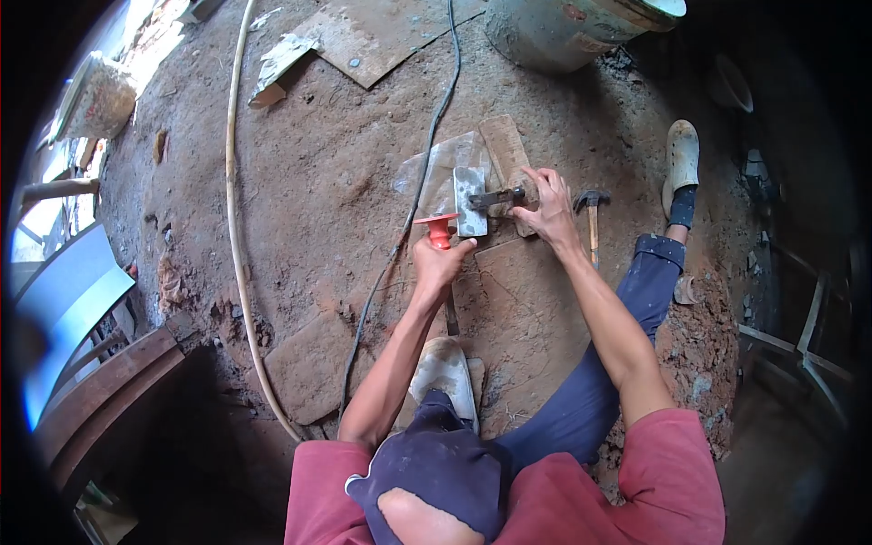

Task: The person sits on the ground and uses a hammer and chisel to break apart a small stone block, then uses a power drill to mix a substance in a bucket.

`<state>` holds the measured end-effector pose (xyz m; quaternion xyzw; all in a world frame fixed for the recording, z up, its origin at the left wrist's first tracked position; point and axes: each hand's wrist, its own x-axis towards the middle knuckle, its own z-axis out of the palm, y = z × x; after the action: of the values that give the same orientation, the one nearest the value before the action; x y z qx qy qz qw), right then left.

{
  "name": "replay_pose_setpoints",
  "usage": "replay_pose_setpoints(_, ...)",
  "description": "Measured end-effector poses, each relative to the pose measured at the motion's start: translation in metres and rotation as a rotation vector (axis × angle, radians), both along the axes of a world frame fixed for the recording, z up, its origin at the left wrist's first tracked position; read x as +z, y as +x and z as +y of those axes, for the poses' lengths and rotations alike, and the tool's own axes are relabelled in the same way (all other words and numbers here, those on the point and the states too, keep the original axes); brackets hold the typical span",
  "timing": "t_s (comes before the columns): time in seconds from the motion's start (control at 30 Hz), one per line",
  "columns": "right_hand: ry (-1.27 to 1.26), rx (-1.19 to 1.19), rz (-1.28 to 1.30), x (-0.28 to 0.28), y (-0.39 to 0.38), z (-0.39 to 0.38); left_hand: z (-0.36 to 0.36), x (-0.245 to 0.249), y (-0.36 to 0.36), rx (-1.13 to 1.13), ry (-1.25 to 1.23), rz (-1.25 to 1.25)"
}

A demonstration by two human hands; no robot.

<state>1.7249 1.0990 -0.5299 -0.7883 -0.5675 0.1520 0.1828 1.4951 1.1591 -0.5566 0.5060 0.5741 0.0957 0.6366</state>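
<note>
My left hand point(440, 262) is closed around a chisel point(438, 232) with a red hand guard; its dark shaft shows below the fist. The thumb lies at the lower edge of a pale grey rectangular block point(470, 202). My right hand point(549, 211) has its thumb and fingers closed on a dark metal tool point(496, 198), whose end lies over the block. The exact kind of this tool is not clear. Under and behind the block are a clear plastic sheet point(438, 163) and a brown board point(505, 150). A hammer point(592, 222) lies right of my right hand.
A black cable point(440, 118) runs past the block, and a pale hose point(233, 182) crosses the dirt floor further left. A large bucket point(545, 36) stands at the back, another bucket point(98, 95) at far left. A flat board point(372, 41) lies behind.
</note>
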Motion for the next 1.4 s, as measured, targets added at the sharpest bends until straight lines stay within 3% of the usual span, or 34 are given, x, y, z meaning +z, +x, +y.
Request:
replay_pose_setpoints(0.07,0.079,-0.15,-0.04,-0.003,-0.006,-0.008,-0.006,-0.005,0.012,0.02,0.023,-0.003)
replay_pose_setpoints(0.33,0.167,-0.309,0.163,-0.034,-0.015,-0.021,-0.019,-0.013,0.019,0.037,0.049,0.019)
replay_pose_setpoints(0.5,0.191,-0.337,0.15,-0.036,-0.018,-0.022,-0.02,-0.034,0.011,0.075,0.049,-0.09)
replay_pose_setpoints(0.7,0.228,-0.367,0.124,-0.037,-0.026,-0.022,-0.015,-0.016,0.009,0.131,-0.11,-0.136)
replay_pose_setpoints(0.9,0.223,-0.416,0.079,-0.039,-0.034,-0.023,-0.017,-0.022,0.005,0.121,-0.069,-0.13)
replay_pose_setpoints(1.07,0.237,-0.36,0.09,-0.029,-0.025,-0.026,-0.003,0.01,0.005,0.251,0.028,-0.265)
replay_pose_setpoints(1.4,0.284,-0.722,0.383,-0.006,-0.017,-0.081,0.063,0.103,0.044,0.106,0.202,-0.619)
